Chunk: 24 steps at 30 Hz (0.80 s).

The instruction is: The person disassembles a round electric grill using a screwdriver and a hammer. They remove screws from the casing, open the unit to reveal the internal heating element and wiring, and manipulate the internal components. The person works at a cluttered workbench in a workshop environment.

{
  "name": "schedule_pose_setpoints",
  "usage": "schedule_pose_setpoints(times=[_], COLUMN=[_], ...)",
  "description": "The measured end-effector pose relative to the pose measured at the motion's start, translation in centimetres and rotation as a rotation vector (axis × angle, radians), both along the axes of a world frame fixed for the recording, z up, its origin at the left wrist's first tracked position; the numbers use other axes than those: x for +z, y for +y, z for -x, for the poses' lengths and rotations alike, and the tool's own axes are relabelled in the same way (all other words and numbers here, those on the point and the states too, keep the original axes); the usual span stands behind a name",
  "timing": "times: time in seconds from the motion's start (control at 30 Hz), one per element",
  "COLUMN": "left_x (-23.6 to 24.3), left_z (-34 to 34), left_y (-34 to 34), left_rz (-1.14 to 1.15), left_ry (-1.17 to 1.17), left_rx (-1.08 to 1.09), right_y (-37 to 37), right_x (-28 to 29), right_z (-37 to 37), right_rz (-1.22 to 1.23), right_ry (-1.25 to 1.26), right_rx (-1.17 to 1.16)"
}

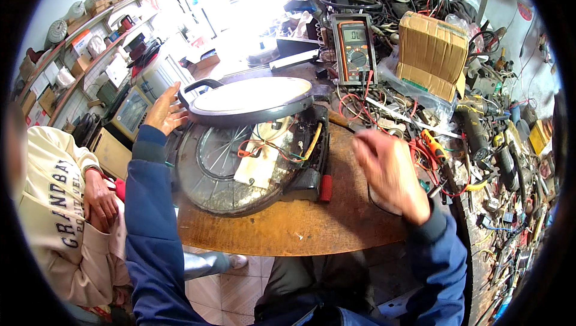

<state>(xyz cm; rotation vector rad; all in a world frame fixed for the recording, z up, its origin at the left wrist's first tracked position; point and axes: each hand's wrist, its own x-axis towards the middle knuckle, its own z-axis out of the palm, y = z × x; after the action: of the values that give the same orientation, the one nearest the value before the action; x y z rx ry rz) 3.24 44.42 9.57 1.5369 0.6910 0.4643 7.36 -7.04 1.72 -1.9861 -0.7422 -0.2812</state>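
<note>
A round electric griddle stands opened up on the brown wooden table (252, 236). Its upper pan (252, 96), with a pale round face and a dark loop handle, is tilted above the lower half (210, 191). The lower half shows its underside: wires, a pale plate (255, 170) and a dirty metal surface. My left hand (165, 113) is at the pan's left edge by the loop handle, fingers spread; whether it touches cannot be seen. My right hand (387, 170) hovers over the table's right side, its curled fingers smeared by motion, so anything in them is hidden.
A multimeter (354, 50) with red leads stands behind, beside a cardboard box (432, 53). An orange-handled screwdriver (433, 144) lies among tangled cables and tools at right. At left sits a person in a cream sweatshirt (66, 206), hands in lap, near shelves (90, 56).
</note>
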Motion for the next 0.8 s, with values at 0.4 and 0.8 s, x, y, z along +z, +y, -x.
schedule_pose_setpoints(times=[0.4, 0.8], left_x=[-2.4, -3.7], left_z=[-4.3, -3.1], left_y=[0.7, 3.1], left_rz=[-0.138, -0.068], left_ry=[0.012, -0.065], left_rx=[-0.022, -0.009], right_y=[9.9, 9.3], right_x=[-2.3, 2.9], right_z=[-15.3, -12.1], right_rz=[-0.254, -0.449], right_ry=[0.768, 0.900], right_rx=[0.114, 0.247])
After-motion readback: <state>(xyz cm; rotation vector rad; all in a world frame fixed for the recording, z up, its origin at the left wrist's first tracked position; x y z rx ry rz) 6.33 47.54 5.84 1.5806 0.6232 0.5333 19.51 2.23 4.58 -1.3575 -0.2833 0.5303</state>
